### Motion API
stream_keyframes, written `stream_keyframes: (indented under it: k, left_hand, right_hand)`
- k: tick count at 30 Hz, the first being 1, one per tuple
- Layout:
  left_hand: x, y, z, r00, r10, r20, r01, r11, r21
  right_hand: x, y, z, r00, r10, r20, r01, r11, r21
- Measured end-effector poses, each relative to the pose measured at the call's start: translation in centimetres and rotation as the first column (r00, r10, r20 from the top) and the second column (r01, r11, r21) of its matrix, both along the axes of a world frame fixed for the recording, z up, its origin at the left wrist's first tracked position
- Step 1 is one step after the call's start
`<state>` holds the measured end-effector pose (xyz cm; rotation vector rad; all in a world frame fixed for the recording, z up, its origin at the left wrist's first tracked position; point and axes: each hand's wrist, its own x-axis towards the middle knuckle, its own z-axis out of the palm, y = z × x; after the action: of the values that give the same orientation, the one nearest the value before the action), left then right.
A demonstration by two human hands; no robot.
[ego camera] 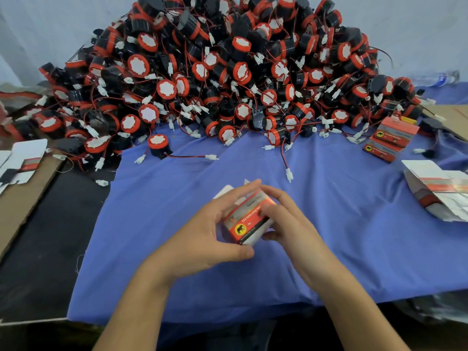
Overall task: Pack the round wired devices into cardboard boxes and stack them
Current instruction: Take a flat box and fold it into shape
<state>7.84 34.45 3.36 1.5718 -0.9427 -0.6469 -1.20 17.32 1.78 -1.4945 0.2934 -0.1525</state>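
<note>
Gripping printed cardboard box (pixel 247 220), both hands (pixel 205 233), blue cloth (pixel 354 236), round devices (pixel 215 72)

Directly under the grip I see a blue cloth (pixel 329 236), spread flat and reaching away on every side. Left of the grip the cloth ends and a black tabletop (pixel 45 244) shows, with a brown cardboard sheet (pixel 20 203) lying farther left. Far right of the grip and beyond it lies a second brown sheet (pixel 453 115). Well beyond the grip stands a pale wall (pixel 50 26); something clear (pixel 440 78) sits near its foot, too blurred to name.
</note>
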Motion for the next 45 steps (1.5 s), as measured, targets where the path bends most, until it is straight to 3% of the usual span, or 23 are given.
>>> stream_keyframes:
  k: [3, 7, 9, 11, 13, 16, 18, 23, 25, 27, 30, 33, 39, 42, 45]
  left_hand:
    - [-0.2, -0.3, -0.2, 0.952, 0.081, 0.296, -0.132, 0.979, 0.157]
    - [-0.4, -0.6, -1.2, 0.789, 0.178, 0.588, -0.294, 0.95, 0.107]
    - [-0.2, -0.4, -1.9, 0.814, 0.29, 0.504, -0.349, 0.937, 0.026]
    - [0.3, -0.2, -2.6, 0.909, 0.359, 0.212, -0.352, 0.933, -0.073]
    - [0.7, -0.3, -3.4, 0.93, 0.367, 0.027, -0.362, 0.926, -0.106]
    - [1.1, -0.3, -5.0, 0.901, 0.426, 0.084, -0.424, 0.905, -0.035]
    - [1.2, -0.2, -6.1, 0.89, 0.426, 0.161, -0.436, 0.9, 0.03]
    - [1.8, 0.4, -6.0, 0.899, 0.402, 0.175, -0.425, 0.897, 0.121]
    - [2.3, 0.9, -5.6, 0.947, 0.307, 0.1, -0.32, 0.934, 0.162]
    - [2.9, 1.4, -5.1, 0.962, 0.271, -0.017, -0.267, 0.955, 0.133]
    - [3.8, 1.3, -4.1, 0.887, 0.401, -0.231, -0.412, 0.911, -0.001]
    - [5.3, -0.1, -3.7, 0.778, 0.524, -0.346, -0.567, 0.823, -0.031]
    - [11.0, -2.3, -4.1, 0.544, 0.811, -0.216, -0.822, 0.566, 0.056]
    - [14.4, -2.5, -4.5, 0.488, 0.862, -0.136, -0.865, 0.499, 0.053]
    - [17.5, -2.2, -5.1, 0.464, 0.886, -0.017, -0.884, 0.464, 0.049]
  right_hand:
    - [0.1, -0.9, -0.3, 1.0, 0.009, 0.007, -0.009, 1.0, -0.008]
    - [0.3, -2.2, -0.9, 0.997, 0.003, 0.071, -0.009, 0.997, 0.081]
    - [0.4, -2.5, -1.2, 0.989, 0.041, 0.139, -0.05, 0.997, 0.063]
    - [0.5, -2.7, -1.8, 0.986, 0.047, 0.158, -0.055, 0.998, 0.043]
    - [0.8, -2.8, -2.6, 0.99, 0.057, 0.13, -0.054, 0.998, -0.03]
    - [1.2, -2.7, -3.3, 0.996, 0.079, 0.048, -0.058, 0.938, -0.342]
    - [1.4, -2.4, -3.6, 0.995, 0.099, -0.009, -0.093, 0.896, -0.435]
    - [1.6, -2.5, -3.9, 0.982, 0.166, -0.085, -0.187, 0.895, -0.405]
    - [1.7, -3.0, -3.6, 0.979, 0.196, -0.06, -0.205, 0.928, -0.312]
    - [1.9, -3.7, -3.7, 0.996, 0.075, -0.046, -0.082, 0.981, -0.176]
    - [3.0, -4.7, -3.8, 0.992, -0.12, -0.051, 0.117, 0.992, -0.047]
    - [5.7, -5.2, -3.3, 0.988, -0.144, -0.062, 0.146, 0.989, 0.034]
    - [12.6, -4.5, -1.9, 0.996, 0.022, -0.082, -0.024, 1.0, -0.021]
    - [16.9, -3.7, -0.9, 0.98, 0.149, -0.131, -0.175, 0.961, -0.214]
    - [21.2, -2.7, 0.0, 0.955, 0.263, -0.14, -0.294, 0.909, -0.296]
